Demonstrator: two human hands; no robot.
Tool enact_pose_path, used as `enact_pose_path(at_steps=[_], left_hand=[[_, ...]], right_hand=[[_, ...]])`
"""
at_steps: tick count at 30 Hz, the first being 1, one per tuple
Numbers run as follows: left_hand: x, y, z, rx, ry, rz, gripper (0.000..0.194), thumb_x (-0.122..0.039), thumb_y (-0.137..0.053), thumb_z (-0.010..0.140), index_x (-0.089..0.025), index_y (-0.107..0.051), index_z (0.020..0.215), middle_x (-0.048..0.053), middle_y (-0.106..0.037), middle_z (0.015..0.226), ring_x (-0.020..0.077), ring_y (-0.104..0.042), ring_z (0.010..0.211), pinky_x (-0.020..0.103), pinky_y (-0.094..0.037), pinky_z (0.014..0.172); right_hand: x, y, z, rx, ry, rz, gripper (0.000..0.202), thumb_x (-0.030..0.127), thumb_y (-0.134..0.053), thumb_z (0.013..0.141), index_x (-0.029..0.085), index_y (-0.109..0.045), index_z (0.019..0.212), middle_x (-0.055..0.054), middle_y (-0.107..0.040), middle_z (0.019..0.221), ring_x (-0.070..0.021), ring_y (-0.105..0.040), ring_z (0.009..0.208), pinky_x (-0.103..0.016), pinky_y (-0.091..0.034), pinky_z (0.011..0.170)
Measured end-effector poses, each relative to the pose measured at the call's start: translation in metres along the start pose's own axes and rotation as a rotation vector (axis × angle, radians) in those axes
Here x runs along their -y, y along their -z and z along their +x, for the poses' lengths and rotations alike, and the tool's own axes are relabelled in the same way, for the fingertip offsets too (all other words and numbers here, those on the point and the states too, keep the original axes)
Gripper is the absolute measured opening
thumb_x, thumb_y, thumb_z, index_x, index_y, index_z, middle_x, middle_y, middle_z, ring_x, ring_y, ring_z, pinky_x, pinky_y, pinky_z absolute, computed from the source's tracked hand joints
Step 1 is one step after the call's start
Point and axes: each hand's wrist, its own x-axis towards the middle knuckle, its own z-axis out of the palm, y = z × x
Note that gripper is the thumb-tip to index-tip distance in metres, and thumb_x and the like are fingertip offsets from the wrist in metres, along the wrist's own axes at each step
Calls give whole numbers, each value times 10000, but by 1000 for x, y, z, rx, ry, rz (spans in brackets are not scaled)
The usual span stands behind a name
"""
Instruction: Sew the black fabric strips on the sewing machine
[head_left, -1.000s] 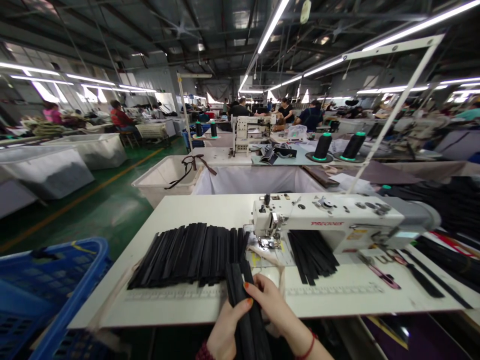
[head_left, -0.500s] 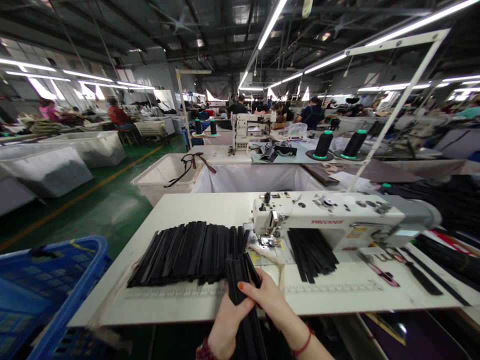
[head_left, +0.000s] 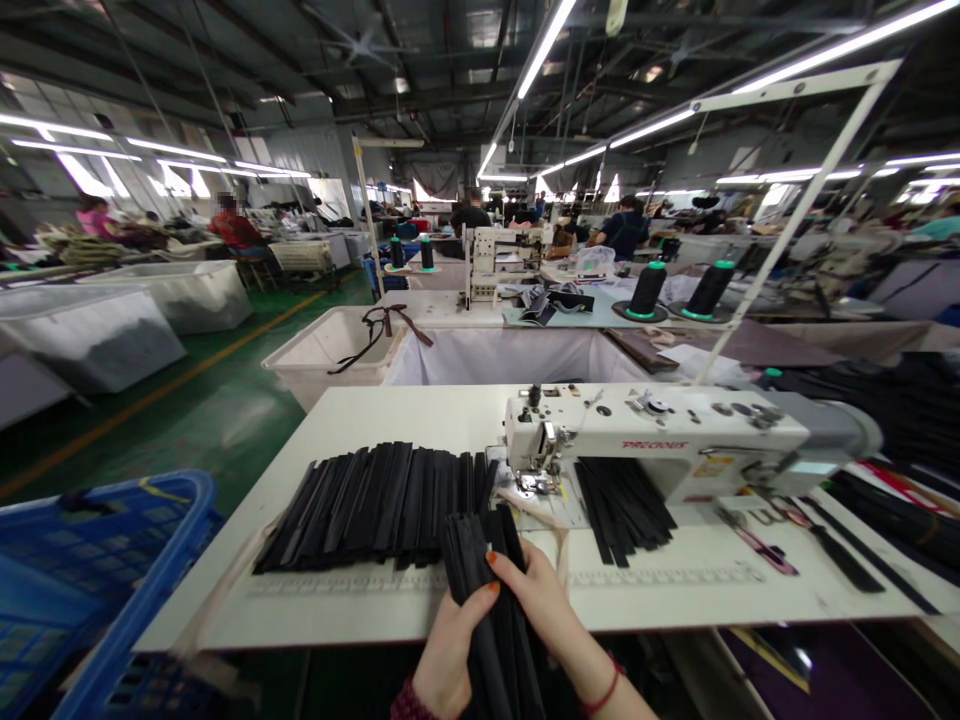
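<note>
Both hands are on a bundle of black strips (head_left: 487,620) at the front edge of the white table (head_left: 375,610): the left hand (head_left: 450,655) pinches it between thumb and fingers, the right hand (head_left: 544,600) grips its other side, thumb across the front. Just beyond, a wide row of black strips (head_left: 375,505) lies left of the sewing machine's needle, and a smaller fan of strips (head_left: 624,508) sits under the arm of the sewing machine (head_left: 652,435). Scissors (head_left: 757,540) lie to the right.
</note>
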Motion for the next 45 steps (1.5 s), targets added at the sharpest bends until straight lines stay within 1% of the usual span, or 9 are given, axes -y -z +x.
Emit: enact_pose_path(at_steps=[6, 12, 18, 22, 28, 34, 38, 41, 45], left_hand=[[-7, 0, 1, -65, 16, 29, 315, -271, -884, 621, -141, -743, 870, 50, -732, 726, 193, -689, 678, 287, -561, 675], [-12, -4, -4, 80, -100, 192, 328, -325, -859, 661, -140, -751, 909, 91, -755, 855, 214, -678, 761, 310, -545, 744], [-5, -5, -3, 53, -145, 221, 542, -357, -873, 640, -189, -712, 1130, 132, -731, 1148, 318, -685, 1003, 422, -540, 902], [-5, -2, -4, 26, -133, 158, 519, -318, -885, 618, -173, -728, 1091, 139, -730, 1168, 342, -639, 1140, 418, -506, 989], [-5, -1, -4, -21, 34, 58, 474, -271, -883, 616, -138, -736, 1047, 132, -776, 1009, 334, -690, 1057, 414, -533, 958], [-4, -6, 1, -66, 70, -9, 373, -245, -878, 608, -126, -751, 938, 114, -784, 866, 312, -733, 902, 386, -576, 844], [-8, -5, 0, 34, 36, 50, 346, -274, -848, 669, -112, -755, 960, 132, -780, 902, 272, -731, 817, 349, -574, 784], [-9, -4, -1, 87, -73, 128, 425, -297, -845, 692, -137, -739, 1071, 135, -765, 1042, 285, -708, 965, 358, -546, 886], [-5, -2, 0, 55, -147, 210, 555, -333, -871, 658, -183, -699, 1165, 122, -736, 1143, 322, -664, 1081, 418, -522, 951]], right_hand=[[3, 5, -1, -106, -119, 179, 515, 718, -613, 743, 207, -570, 691, -3, -585, 553, -161, -551, 471, -300, -470, 480], [9, 5, -4, -36, -196, 191, 531, 597, -839, 584, 198, -557, 790, 83, -499, 457, -88, -441, 360, -207, -353, 375], [3, -2, -6, 63, -188, 46, 519, 528, -884, 530, 164, -653, 819, 54, -562, 563, -67, -428, 420, -199, -333, 401], [3, 3, -5, 107, -164, 60, 439, 488, -869, 596, 156, -688, 818, 3, -656, 665, -125, -570, 562, -234, -451, 535], [7, 5, -5, 88, -125, 80, 462, 490, -844, 629, 143, -740, 916, -73, -753, 888, -237, -685, 824, -326, -529, 752], [0, 6, -4, -110, -91, 101, 476, 598, -782, 648, 162, -679, 808, -44, -703, 748, -202, -648, 681, -310, -527, 647], [-2, 14, -3, -98, -139, 132, 492, 660, -689, 735, 176, -604, 745, 11, -585, 544, -138, -540, 471, -270, -470, 486], [1, 15, -5, -42, -158, 110, 470, 572, -814, 656, 176, -634, 832, 64, -528, 488, -106, -465, 413, -233, -414, 429], [9, 10, -8, 95, -151, 93, 486, 456, -885, 606, 163, -706, 950, -18, -715, 771, -171, -653, 687, -283, -539, 676]])
